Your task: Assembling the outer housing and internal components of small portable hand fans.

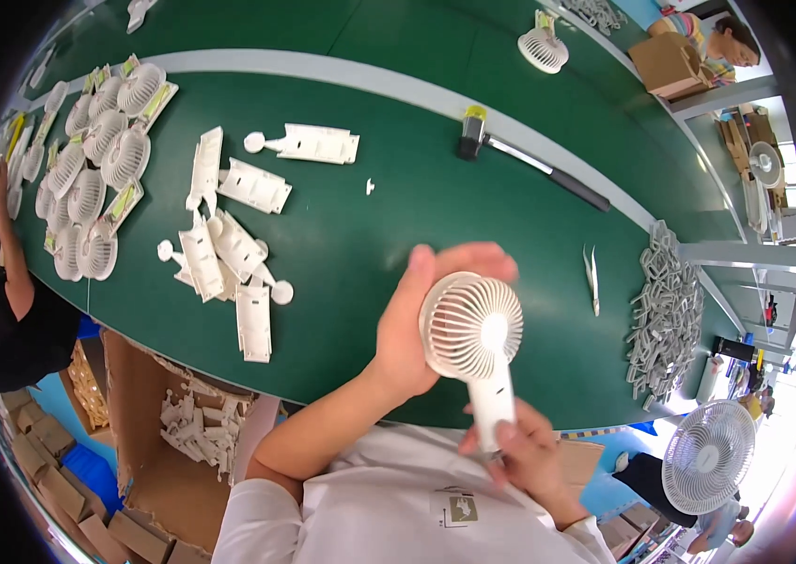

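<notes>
I have a white handheld fan (pixel 473 329) in front of my chest, its round ribbed grille tilted up. My left hand (pixel 404 334) cups the grille from behind and the left side, with the thumb up along its edge and the fingers partly hidden. Lower down, my right hand (pixel 531 453) is wrapped round the bottom end of the handle, slightly smeared by motion. On the green table (pixel 342 282) left of the fan lies a loose pile of white plastic handle shells (pixel 240 246). One more shell (pixel 318 144) lies apart, beyond the pile.
Several fan heads on open handles (pixel 102 155) are stacked far left. A hammer (pixel 548 169), tweezers (pixel 592 280) and a heap of grey parts (pixel 666 315) lie to the right. A carton (pixel 140 414) of white pieces stands below the edge. Another person's arm (pixel 13 240) reaches in at left.
</notes>
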The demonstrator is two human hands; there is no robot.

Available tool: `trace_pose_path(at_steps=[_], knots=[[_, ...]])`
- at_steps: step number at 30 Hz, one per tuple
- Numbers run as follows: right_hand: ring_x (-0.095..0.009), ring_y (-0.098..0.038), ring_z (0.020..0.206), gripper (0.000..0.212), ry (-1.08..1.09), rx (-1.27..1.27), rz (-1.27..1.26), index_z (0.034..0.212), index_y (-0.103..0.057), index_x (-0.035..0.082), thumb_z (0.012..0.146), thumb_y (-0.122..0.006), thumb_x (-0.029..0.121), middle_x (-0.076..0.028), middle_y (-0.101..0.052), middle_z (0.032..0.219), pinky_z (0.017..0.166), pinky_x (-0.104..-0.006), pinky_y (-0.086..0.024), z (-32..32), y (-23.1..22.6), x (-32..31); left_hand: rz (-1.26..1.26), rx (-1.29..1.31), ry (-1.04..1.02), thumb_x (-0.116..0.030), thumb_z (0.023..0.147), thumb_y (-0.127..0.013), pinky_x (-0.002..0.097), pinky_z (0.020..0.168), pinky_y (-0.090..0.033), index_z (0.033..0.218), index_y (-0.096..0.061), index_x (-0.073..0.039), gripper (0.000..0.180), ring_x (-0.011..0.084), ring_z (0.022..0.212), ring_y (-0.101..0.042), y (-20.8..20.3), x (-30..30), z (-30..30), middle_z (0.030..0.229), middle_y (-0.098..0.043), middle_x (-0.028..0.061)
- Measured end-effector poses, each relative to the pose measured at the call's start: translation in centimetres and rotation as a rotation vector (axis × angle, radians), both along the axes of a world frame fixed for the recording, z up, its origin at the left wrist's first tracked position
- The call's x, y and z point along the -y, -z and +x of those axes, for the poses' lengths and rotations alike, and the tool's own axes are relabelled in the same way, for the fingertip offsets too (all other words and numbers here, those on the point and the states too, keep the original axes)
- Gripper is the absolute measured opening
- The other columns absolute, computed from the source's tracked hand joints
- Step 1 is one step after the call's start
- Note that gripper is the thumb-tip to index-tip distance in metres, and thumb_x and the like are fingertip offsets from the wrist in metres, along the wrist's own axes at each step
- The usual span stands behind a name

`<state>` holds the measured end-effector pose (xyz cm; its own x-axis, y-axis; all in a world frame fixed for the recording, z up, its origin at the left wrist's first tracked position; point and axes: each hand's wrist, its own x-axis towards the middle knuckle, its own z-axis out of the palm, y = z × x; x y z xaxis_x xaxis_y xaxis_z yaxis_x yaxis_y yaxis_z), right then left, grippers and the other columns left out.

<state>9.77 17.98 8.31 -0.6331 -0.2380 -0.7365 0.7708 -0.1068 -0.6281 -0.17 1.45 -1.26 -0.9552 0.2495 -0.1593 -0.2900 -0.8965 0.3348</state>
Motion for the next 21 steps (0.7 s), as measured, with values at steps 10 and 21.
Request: trace_pose_path(at_steps=[10,21], knots=[[-0.002,-0.039,0.046,0.031,0.444,-0.328,0.111,0.113,-0.057,0.001,0.106,-0.055,0.032,-0.008,-0.067,0.090,0.037,-0.0161,-0.030,-26.3,4.8,-13.1,-1.514,-0.622,-0.364,-0.015,0.090,-0.075,0.0452,0.107,-0.043,0.138,-0.051,0.000,0.056,0.0386,0.126,-0.055,4.1,0.0,1.1,0.135,-0.058,0.0215],[-0.017,-0.068,0.069,0.018,0.251,-1.158,1.211,0.112,-0.071,0.007,0.094,-0.069,0.009,-0.006,-0.070,0.098,0.056,-0.0290,-0.052,-18.5,6.9,-13.3,-1.708,-0.806,-0.226,-0.008,0.087,-0.070,0.0428,0.103,-0.048,0.123,-0.062,0.000,0.038,0.0325,0.118,-0.062,-5.4,6.0,-5.8,0.126,-0.066,0.0187]])
